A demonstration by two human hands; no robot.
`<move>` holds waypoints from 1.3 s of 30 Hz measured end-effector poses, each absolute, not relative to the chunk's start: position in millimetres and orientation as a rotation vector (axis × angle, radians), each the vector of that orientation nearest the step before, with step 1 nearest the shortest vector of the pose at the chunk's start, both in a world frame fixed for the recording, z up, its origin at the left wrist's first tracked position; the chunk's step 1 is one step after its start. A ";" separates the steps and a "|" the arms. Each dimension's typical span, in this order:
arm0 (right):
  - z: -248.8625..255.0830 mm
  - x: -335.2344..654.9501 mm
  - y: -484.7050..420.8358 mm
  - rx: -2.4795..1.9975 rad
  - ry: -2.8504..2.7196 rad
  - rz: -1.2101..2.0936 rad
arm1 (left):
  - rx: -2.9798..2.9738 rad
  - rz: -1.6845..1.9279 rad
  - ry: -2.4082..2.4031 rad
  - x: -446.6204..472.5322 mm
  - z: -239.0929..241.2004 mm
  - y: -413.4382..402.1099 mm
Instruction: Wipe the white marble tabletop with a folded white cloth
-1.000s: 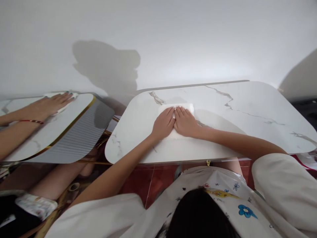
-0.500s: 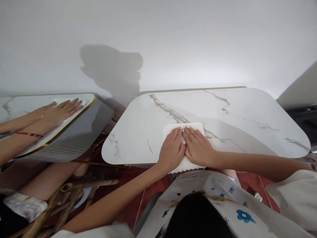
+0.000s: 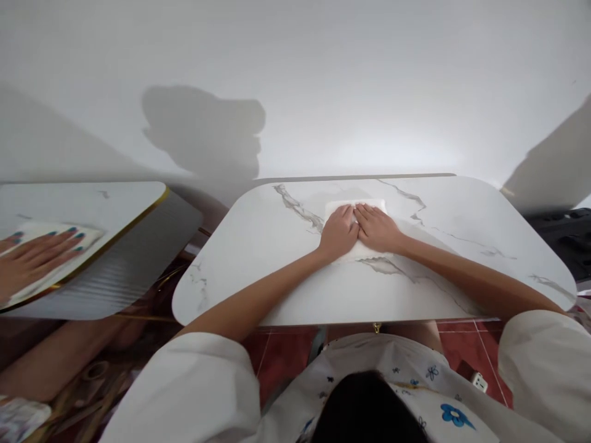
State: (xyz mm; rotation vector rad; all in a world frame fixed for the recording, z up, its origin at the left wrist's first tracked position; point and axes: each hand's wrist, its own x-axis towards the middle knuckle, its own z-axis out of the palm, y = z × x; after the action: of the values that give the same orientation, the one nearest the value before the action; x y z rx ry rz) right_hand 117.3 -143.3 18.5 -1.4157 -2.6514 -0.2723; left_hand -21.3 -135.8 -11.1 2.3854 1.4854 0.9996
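My left hand [image 3: 339,234] lies palm-down on a folded white cloth [image 3: 360,251], its fingers stretched out. Beside it, angled inward so that the fingertips nearly meet, my right hand [image 3: 377,229] presses flat on the same cloth. Under the cloth is a white marble-patterned tabletop [image 3: 249,246] with grey-brown veins and rounded corners. The cloth sits around the middle of the top, edges showing above and below my hands. Both palms hide its centre.
At left, another person's hand [image 3: 44,258] with blue nails rests on a white cloth on a second marble-patterned table [image 3: 124,200] with a gold edge. A white wall [image 3: 351,80] stands behind both. A small white socket block [image 3: 479,381] is on the red tiled floor [image 3: 286,357].
Both my hands and the cloth have slid forward from the near edge, toward the wall, and slightly right. The other person's hand has moved back toward the left and nearer side.
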 end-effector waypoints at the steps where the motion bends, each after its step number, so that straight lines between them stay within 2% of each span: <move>1: 18.9 116.5 -130.2 -1.399 -2.667 -0.267 | 2.370 1.016 1.505 -22.2 -11.8 -124.6; 14: 13.9 84.2 -12.6 -1.280 -2.718 -0.270 | 2.366 1.065 1.609 -56.6 -22.6 -17.9; 21: 15.2 103.7 25.0 -1.312 -2.692 -0.221 | 2.472 0.961 1.677 -32.9 -14.8 19.5; 29: 22.0 151.8 14.1 -1.500 -2.607 -0.252 | 2.575 0.955 1.554 16.8 -3.5 18.5; 39: 17.6 155.4 -40.5 -1.512 -2.529 -0.361 | 2.617 0.980 1.379 18.4 -9.8 -18.6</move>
State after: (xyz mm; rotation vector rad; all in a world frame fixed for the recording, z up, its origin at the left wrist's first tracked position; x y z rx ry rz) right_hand 155.4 -40.5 17.6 -1.5119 -2.5293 -0.3609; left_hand 18.4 -18.6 -9.8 2.6168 1.3794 0.9798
